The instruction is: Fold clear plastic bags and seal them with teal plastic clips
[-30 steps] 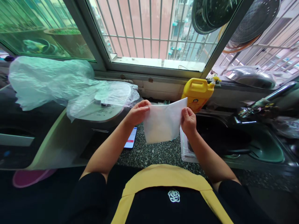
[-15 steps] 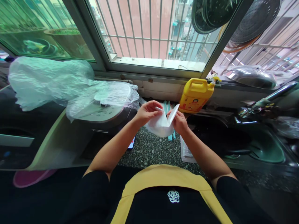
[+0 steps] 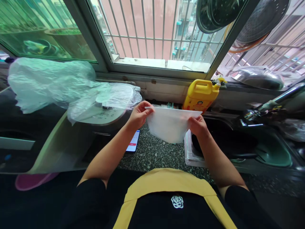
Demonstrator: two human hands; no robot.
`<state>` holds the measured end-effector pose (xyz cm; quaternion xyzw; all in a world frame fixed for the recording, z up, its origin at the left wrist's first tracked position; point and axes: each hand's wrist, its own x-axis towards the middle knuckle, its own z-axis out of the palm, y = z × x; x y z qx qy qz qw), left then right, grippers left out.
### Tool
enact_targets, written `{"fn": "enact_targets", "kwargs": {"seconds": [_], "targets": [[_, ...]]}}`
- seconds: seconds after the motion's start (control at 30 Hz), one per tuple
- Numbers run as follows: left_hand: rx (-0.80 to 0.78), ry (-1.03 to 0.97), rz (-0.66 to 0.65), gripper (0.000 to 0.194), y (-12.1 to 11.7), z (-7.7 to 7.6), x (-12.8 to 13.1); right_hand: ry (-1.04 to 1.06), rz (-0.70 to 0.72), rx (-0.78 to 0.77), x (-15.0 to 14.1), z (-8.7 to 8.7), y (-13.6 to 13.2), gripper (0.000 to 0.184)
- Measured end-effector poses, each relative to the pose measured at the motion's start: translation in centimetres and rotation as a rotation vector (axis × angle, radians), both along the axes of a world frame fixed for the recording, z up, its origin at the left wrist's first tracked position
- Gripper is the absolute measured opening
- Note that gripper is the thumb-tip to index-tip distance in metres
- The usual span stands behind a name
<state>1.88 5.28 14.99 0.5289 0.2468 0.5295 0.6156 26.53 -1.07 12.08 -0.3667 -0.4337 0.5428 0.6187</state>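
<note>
A white, translucent plastic bag (image 3: pixel 170 125) with a straight, stiff-looking top edge is stretched flat between my hands above the speckled counter (image 3: pixel 156 156). My left hand (image 3: pixel 141 114) pinches its upper left corner between thumb and fingers. At the other end, my right hand (image 3: pixel 197 124) grips the upper right corner. Behind the bag, light blue strips (image 3: pixel 170 105) show only at their tips. A phone (image 3: pixel 133 141) with a lit screen lies below my left forearm. Beside my right wrist sits a clear plastic tray or packet (image 3: pixel 189 156), partly covered by the arm.
A yellow jug (image 3: pixel 200 93) stands against the wall, behind my right hand. To the right are a dark pan (image 3: pixel 226 140), a sink (image 3: pixel 274 149) and a faucet (image 3: pixel 262 108). A plastic-covered appliance (image 3: pixel 102 114) stands at the left. The barred window (image 3: pixel 152 31) is ahead.
My hands have moved apart, pulling the bag from a folded, gaping shape into a straight, flat one. More of the phone shows now, and the blue strips are mostly covered.
</note>
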Motion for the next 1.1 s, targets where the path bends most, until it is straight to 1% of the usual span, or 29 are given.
{"fn": "enact_targets", "kwargs": {"seconds": [0.1, 0.2, 0.3, 0.47, 0.6, 0.67, 0.73, 0.8, 0.9, 1.0, 1.1], "targets": [[-0.051, -0.012, -0.142, 0.021, -0.1, 0.3, -0.1, 0.014, 0.030, -0.052, 0.0, 0.4, 0.0, 0.040], [-0.093, -0.046, -0.302, 0.023, -0.3, 0.8, -0.3, 0.048, 0.024, -0.114, -0.2, 0.4, 0.1, 0.041], [-0.124, -0.053, -0.434, 0.027, -0.6, 1.3, -0.3, 0.079, 0.034, -0.152, -0.8, 0.3, 0.4, 0.041], [-0.149, 0.011, -0.587, 0.041, -1.3, 1.9, 0.1, 0.005, 0.096, -0.138, -1.8, 0.0, 1.3, 0.045], [-0.156, 0.073, -0.641, 0.050, -1.9, 2.2, 0.7, -0.065, 0.145, -0.084, -2.5, -0.4, 2.1, 0.048], [-0.137, 0.093, -0.638, 0.051, -2.0, 2.3, 0.9, -0.067, 0.145, -0.061, -3.1, -0.3, 2.3, 0.049], [-0.120, 0.108, -0.605, 0.049, -2.0, 2.2, 1.1, -0.063, 0.146, -0.055, -3.8, -0.1, 2.3, 0.050], [-0.097, 0.119, -0.540, 0.044, -1.7, 1.9, 1.2, -0.061, 0.153, -0.054, -4.3, 0.2, 2.2, 0.050], [-0.018, 0.129, -0.409, 0.038, -1.0, 1.2, 1.3, -0.065, 0.162, -0.043, -4.8, 0.7, 2.1, 0.050], [0.060, 0.159, -0.289, 0.035, -0.5, 0.6, 1.7, -0.056, 0.185, -0.030, -5.1, 0.9, 2.1, 0.049], [0.097, 0.198, -0.211, 0.035, -0.4, 0.4, 2.3, -0.037, 0.208, -0.032, -5.6, 0.9, 2.2, 0.049]]}}
